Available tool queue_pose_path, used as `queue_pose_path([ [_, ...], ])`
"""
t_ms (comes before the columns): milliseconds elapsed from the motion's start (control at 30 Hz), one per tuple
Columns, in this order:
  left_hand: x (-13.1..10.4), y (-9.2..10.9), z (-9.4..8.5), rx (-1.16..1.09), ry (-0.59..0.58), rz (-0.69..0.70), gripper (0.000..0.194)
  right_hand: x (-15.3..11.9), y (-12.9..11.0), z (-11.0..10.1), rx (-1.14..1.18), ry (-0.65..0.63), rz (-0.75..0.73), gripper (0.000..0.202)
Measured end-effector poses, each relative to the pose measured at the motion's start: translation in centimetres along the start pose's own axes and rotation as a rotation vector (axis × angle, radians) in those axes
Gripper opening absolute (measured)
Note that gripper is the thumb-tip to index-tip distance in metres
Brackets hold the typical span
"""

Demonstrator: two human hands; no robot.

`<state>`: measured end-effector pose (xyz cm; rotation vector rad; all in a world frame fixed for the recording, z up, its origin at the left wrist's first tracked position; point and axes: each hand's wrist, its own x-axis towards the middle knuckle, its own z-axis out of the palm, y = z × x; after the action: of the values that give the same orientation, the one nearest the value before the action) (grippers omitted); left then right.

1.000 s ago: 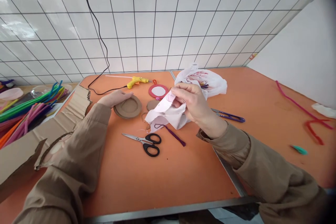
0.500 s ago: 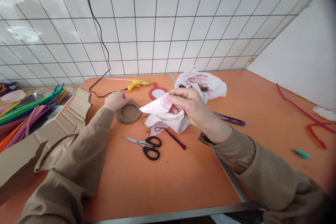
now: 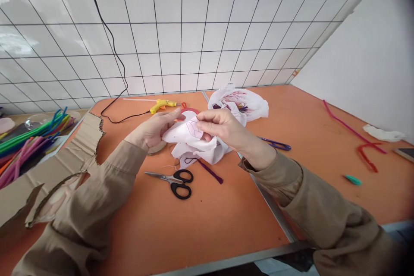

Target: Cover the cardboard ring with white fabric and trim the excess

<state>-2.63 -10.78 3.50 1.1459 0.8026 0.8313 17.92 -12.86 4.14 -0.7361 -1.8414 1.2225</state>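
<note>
A piece of white cloth point(image 3: 181, 131) with a thin purple outline drawn on it is stretched between my hands above the table. My right hand point(image 3: 223, 126) pinches its upper right part between thumb and fingers. At the cloth's left edge is my left hand point(image 3: 157, 127), thumb on top and fingers partly hidden behind the fabric. More crumpled white cloth point(image 3: 207, 153) lies underneath. A round cardboard ring point(image 3: 157, 148) is mostly covered by my left hand and the cloth. Behind them, a red-rimmed round piece point(image 3: 190, 112) shows in part.
Black-handled scissors point(image 3: 176, 181) and a purple thread tassel point(image 3: 210, 170) lie in front. A yellow glue gun point(image 3: 161, 105) and a white plastic bag point(image 3: 252, 103) are at the back. Purple snips point(image 3: 276, 143) lie right; torn cardboard point(image 3: 74, 146) and pipe cleaners point(image 3: 35, 138) lie left.
My left hand has left the cardboard ring and come right, onto the left edge of the white cloth. My right hand keeps its pinch. The view has shifted slightly to the right.
</note>
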Motion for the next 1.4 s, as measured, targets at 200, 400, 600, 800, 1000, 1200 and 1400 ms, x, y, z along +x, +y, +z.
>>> queue_pose_path([
  [200, -0.3, 1.0, -1.1, -0.107, 0.080, 0.041, 0.026, 0.3, 0.7, -0.4, -0.106, 0.064, 0.042, 0.020],
  [400, -0.7, 1.5, -0.9, -0.038, 0.029, 0.175, 0.026, 0.4, 1.2, -0.5, -0.128, 0.101, 0.061, 0.011],
  [600, -1.0, 2.0, -0.5, 0.077, 0.031, 0.236, 0.015, 0.5, 1.2, -0.3, -0.037, 0.064, 0.070, 0.015],
  [800, -1.0, 1.7, -0.3, 0.047, -0.011, 0.255, 0.021, 0.8, 1.9, 0.3, -0.006, 0.069, 0.013, 0.016],
  [1000, -1.0, 1.7, -0.6, 0.001, -0.020, 0.220, 0.027, 0.7, 1.7, 0.4, 0.032, -0.009, -0.003, 0.018],
  [1200, -1.1, 1.8, -0.7, -0.012, -0.065, 0.176, 0.021, 0.4, 1.4, 0.5, -0.001, 0.063, -0.012, 0.013],
  [1400, -1.2, 1.6, -0.3, -0.015, -0.066, 0.112, 0.015, 0.2, 1.0, 0.7, -0.007, 0.161, 0.000, 0.021],
])
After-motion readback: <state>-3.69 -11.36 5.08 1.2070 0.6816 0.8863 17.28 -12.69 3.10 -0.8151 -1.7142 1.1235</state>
